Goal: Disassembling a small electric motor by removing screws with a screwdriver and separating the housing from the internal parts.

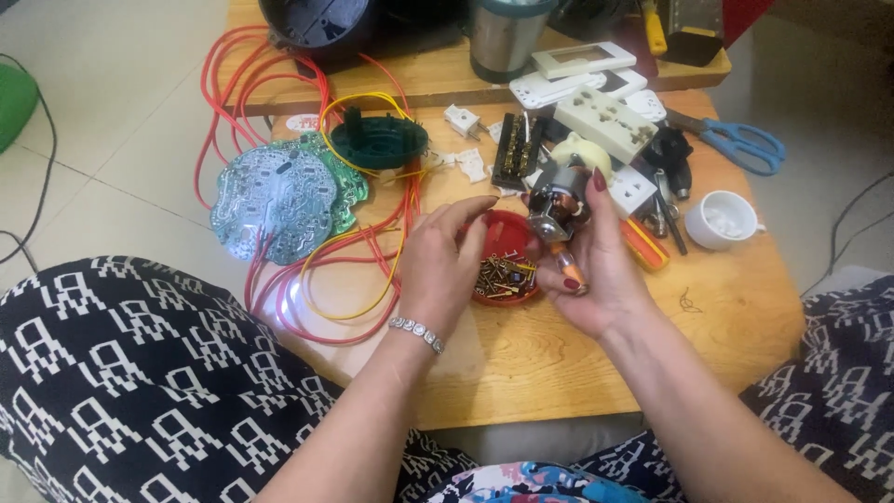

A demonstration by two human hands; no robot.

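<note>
1. The right hand point(596, 265) is closed around a small electric motor point(559, 200) and holds it upright above the table; the thumb and the fingers press on its sides, and one finger with a dark red nail stands up beside it.
2. In the same hand an orange screwdriver handle point(570, 268) lies across the palm, just under the motor.
3. The left hand point(445, 265) is half open, with curved fingers, and it holds nothing. The fingertips reach toward the motor and are near it, but I cannot tell if they touch it.
4. A silver bracelet point(416, 331) is on the left wrist.
5. Between the two hands, lower down, stands a red lid point(503, 244) with small screws inside.
6. On the wooden table point(726, 307), to the left, lie red and yellow wires point(307, 279) and a green circuit board point(279, 196).
7. To the right are a white cup point(722, 219) and blue scissors point(745, 144), well apart from the hands.
</note>
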